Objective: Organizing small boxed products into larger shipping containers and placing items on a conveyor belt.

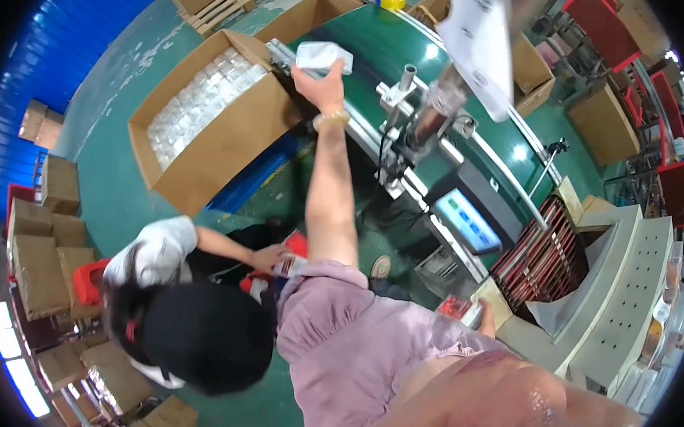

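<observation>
The left hand (322,87) reaches far out over the near rail of the green conveyor belt (510,155), with the arm almost straight. Its grip is bent only part way, thumb to one side and fingers to the other, spanning a white wrapped pack (317,55). Holding it across its width probably steadies a smooth, angular block while leaving its top uncovered. The pack is at the belt's edge; whether its underside touches the belt cannot be told.

Just beside that edge stands an open cardboard carton (232,148), filled with rows of clear-wrapped packs (203,107). Its tall walls likely hold the rows together, and its place near the rail puts the contents within arm's reach.

The right hand (487,320) is low, near the machine's pale housing. Its grip appears closed around the end of a red-and-white pack (458,307), though most of the fingers are hidden. Held there, the pack is well apart from the other hand, perhaps to leave that reach unhindered.

A touchscreen panel (467,219) is mounted at the belt's side, facing the wearer, presumably for easy reading. At the left, a co-worker in a black cap (209,338) bends forward, one hand at a small packet (289,266).
</observation>
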{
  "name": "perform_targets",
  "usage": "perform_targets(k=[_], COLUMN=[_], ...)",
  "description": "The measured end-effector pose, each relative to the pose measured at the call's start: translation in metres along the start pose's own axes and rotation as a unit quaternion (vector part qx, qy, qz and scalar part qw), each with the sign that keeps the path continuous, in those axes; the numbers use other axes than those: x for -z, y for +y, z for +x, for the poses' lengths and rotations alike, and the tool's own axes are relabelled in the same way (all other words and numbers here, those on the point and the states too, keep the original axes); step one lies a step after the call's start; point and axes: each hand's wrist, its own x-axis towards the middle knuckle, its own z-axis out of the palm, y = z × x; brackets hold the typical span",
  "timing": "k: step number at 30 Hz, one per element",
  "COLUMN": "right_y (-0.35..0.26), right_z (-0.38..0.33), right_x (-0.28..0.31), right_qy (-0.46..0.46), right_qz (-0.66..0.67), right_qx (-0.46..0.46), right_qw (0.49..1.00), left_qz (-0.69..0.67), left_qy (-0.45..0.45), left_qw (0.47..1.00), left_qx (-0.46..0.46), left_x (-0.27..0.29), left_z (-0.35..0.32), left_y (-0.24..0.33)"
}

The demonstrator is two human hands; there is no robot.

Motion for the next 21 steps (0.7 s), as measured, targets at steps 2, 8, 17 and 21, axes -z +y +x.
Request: perform_targets(k=[2,8,17,21], right_y=[-0.015,-0.008,0.035,0.014], right_z=[0.007,-0.034,-0.141,-0.173], right_x=[0.007,0.022,0.056,0.053], right_qy=[-0.084,-0.063,-0.2,-0.235], right_qz=[-0.006,0.115,0.304,0.3], right_qx=[0.048,0.155,0.152,0.167], right_qw=[0.995,0.979,0.919,0.91], left_qz=[-0.336,-0.558,-0.401,-0.375], left_qy=[0.151,0.06,-0.016,0.019], left_qw=[0.907,0.619,0.623,0.655], left_qx=[0.203,0.55,0.671,0.656], left_x=[0.087,0.167,0.323,0.397], left_z=[-0.03,-0.179,-0.322,-0.347], left_y=[0.031,0.149,0.309,0.345])
